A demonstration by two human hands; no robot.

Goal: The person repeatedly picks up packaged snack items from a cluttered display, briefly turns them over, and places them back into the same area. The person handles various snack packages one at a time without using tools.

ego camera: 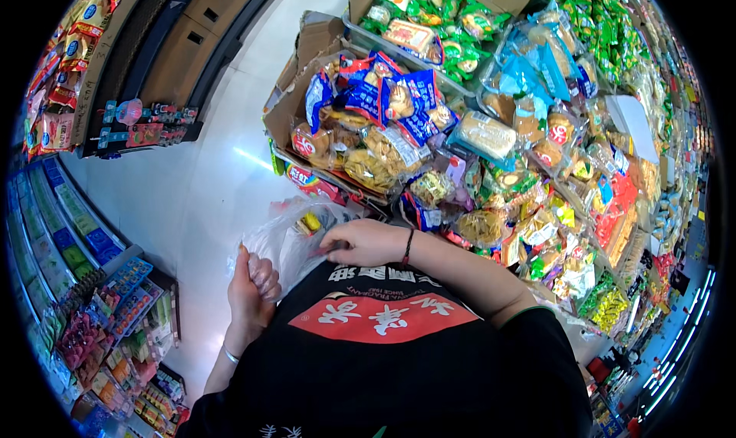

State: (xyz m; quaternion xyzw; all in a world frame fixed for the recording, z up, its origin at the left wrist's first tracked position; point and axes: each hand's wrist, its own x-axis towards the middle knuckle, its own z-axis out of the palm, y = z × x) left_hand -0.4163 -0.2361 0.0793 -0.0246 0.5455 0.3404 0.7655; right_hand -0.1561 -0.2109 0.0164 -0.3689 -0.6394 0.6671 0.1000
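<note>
A clear thin plastic bag (287, 236) hangs in front of my body, with small packaged snacks (309, 224) showing through it. My left hand (256, 282) is closed in a fist on the bag's gathered edge at its left. My right hand (359, 243) lies at the bag's right side, near its opening, its fingers bent; whether they pinch the plastic is hard to tell. Just beyond the bag stands a torn cardboard box (282, 107) full of wrapped pastries, among them blue and red packets (408, 101) and clear packs of cookies (368, 170).
A clear plastic bin (414, 64) holds green-wrapped snacks behind the cardboard box. Heaps of bagged bread and cakes (489, 136) spread to the right. Shelves with small goods (132, 300) stand at lower left, and a dark rack (190, 47) at upper left. Pale floor (213, 190) runs between.
</note>
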